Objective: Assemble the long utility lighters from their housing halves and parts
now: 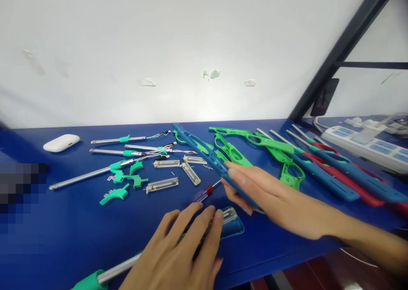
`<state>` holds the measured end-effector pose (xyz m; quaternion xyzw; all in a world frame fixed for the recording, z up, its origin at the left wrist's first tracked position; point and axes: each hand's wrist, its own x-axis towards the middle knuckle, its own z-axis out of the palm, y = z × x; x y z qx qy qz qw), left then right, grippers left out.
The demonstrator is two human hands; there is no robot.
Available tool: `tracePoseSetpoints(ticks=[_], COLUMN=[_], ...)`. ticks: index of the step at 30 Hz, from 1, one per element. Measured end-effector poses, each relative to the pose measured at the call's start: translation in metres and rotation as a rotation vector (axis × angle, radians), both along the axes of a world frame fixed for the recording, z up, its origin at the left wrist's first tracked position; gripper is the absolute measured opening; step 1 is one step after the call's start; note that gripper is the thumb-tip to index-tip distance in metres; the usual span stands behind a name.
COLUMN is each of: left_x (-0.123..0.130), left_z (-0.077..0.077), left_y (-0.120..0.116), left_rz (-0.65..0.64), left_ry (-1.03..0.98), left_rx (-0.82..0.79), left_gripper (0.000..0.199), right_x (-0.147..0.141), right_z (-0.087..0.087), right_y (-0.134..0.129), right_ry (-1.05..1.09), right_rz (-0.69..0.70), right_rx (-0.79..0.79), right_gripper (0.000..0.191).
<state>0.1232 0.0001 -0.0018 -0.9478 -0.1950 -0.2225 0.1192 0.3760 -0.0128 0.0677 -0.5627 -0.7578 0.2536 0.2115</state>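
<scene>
Fingers of the right hand [267,190] are closed around a long blue shell [208,158], the thumb pressed along its near end, and hold it slanting up and away above the middle of the blue table [79,230]. The left hand [181,247] lies palm down near the front edge, its fingers bent and slightly apart over a second blue piece, a handle half [234,228] resting on the table with a clear tube in it; whether those fingers grip it or merely press on it, I cannot tell. A metal rod [121,268] with a green collar [92,280] runs out from beside the left hand toward the lower left. Just beyond the left fingertips lies a screwdriver [201,194] with a purple handle, and behind it are loose clear tubes [163,184] and small screws [208,167]. Farther left are green triggers [116,194], wired metal rods [79,179] and a white case [62,142]. Green shells [277,143] lie behind the right hand, with blue and red lighters [325,174] side by side to their right, near a white power strip [366,147].
</scene>
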Motion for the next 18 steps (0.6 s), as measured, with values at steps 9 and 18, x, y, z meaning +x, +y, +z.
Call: tracePoseSetpoints(ticks=[9, 18], left_x=[-0.006, -0.007], left_z=[-0.005, -0.003], left_y=[0.004, 0.004], left_rz=[-0.046, -0.069], left_ry=[0.007, -0.002], left_rx=[0.004, -0.004], left_gripper=[0.035, 0.037], right_x=[-0.006, -0.004], right_z=[0.0, -0.003], right_y=[-0.001, -0.002], right_ry=[-0.028, -0.036], right_rz=[0.12, 0.173], right_rx=[-0.146, -0.115], right_gripper=[0.06, 0.042])
